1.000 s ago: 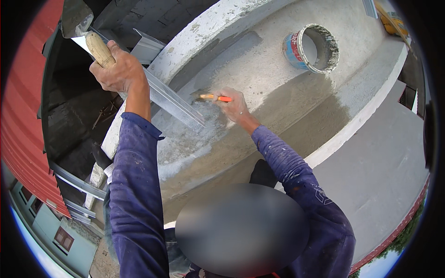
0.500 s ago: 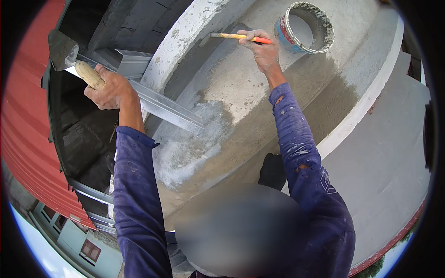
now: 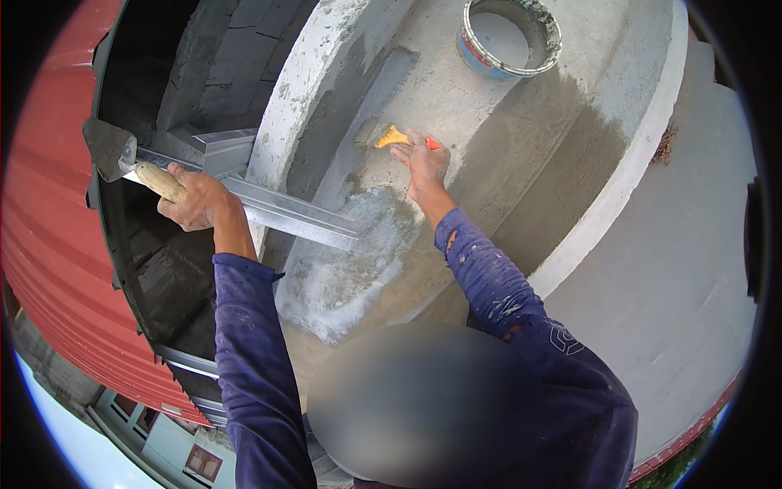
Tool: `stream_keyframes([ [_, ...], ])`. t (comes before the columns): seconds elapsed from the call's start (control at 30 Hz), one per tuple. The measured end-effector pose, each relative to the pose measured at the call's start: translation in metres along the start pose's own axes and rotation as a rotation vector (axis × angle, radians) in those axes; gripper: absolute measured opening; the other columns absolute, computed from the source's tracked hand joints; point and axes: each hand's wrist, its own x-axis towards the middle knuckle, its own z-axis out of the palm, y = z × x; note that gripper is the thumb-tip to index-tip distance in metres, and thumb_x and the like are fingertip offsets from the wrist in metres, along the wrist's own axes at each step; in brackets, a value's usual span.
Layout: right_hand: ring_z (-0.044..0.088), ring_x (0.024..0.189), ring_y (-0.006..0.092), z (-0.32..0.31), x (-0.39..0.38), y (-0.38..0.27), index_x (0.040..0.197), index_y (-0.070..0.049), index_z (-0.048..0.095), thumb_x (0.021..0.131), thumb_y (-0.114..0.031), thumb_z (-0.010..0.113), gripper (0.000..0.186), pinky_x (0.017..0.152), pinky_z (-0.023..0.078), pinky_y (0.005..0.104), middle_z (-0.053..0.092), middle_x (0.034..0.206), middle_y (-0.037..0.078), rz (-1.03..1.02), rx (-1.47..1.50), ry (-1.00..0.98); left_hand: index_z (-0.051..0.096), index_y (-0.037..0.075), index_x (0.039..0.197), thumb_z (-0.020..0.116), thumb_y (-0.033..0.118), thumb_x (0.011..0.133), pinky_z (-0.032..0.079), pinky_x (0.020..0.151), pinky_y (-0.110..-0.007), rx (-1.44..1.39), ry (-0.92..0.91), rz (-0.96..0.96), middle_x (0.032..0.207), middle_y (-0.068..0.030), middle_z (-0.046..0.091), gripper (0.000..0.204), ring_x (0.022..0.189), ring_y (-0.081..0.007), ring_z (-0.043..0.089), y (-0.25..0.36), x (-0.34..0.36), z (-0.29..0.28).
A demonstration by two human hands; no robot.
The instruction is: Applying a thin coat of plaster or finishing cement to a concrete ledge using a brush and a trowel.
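Note:
My left hand (image 3: pixel 199 198) is closed round the wooden handle of a trowel (image 3: pixel 114 151), whose grey blade points up and left, over the dark opening beside the wall. In my right hand (image 3: pixel 425 169) is a paintbrush (image 3: pixel 393 135) with a yellow and orange-red handle. Its bristles reach the concrete channel floor (image 3: pixel 456 114) at the edge of a dark, wet-looking patch. Whether they press on it is hard to tell. Beyond that hand stands a mortar-crusted bucket (image 3: pixel 509 37) with greyish contents.
A curved concrete rim (image 3: pixel 297 90) bounds the channel on the left, and a pale outer rim (image 3: pixel 611 212) on the right. Metal channel bars (image 3: pixel 293 213) jut across the left rim. Red corrugated roofing (image 3: pixel 49 204) lies far left; a grey flat surface (image 3: pixel 660 310) spreads beyond the outer rim.
My right hand has come nearer and left with the brush, from the left wall's foot to the channel floor. The brush has turned its broad side into view. My left hand keeps the trowel.

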Motion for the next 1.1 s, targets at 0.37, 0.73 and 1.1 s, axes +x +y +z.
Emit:
stream_keyframes([
  [0.37,0.071,0.087,0.0367,0.062,0.021,-0.100,0.112,0.013,0.045,0.092,-0.001,0.057,0.027,0.080,0.066,0.0373,0.060,0.106,0.027,0.058,0.643,-0.099,0.057,0.002,0.111,0.075,0.043,0.087,0.061,0.074,-0.045,0.012,-0.025,0.012,0.095,-0.0180,0.069,0.050,0.086,-0.0349,0.071,0.003,-0.003,-0.001],
  [0.73,0.071,0.089,0.0293,0.015,-0.033,0.066,0.104,0.000,0.051,0.090,0.005,0.065,0.020,0.085,0.065,0.0371,0.063,0.104,0.016,0.439,0.502,-0.060,0.058,0.002,0.107,0.076,0.042,0.086,0.057,0.069,-0.045,-0.020,-0.006,-0.020,0.089,-0.0168,0.068,0.049,0.079,-0.0324,0.070,0.007,-0.010,-0.001],
  [1.1,0.068,0.100,0.0342,0.044,0.013,-0.030,0.117,0.009,0.047,0.093,0.002,0.059,0.027,0.093,0.062,0.0394,0.061,0.112,0.024,0.339,0.898,-0.167,0.058,0.001,0.109,0.076,0.042,0.086,0.057,0.071,-0.047,-0.056,-0.038,-0.037,0.091,-0.0180,0.068,0.051,0.080,-0.0339,0.069,0.009,-0.009,-0.006],
])
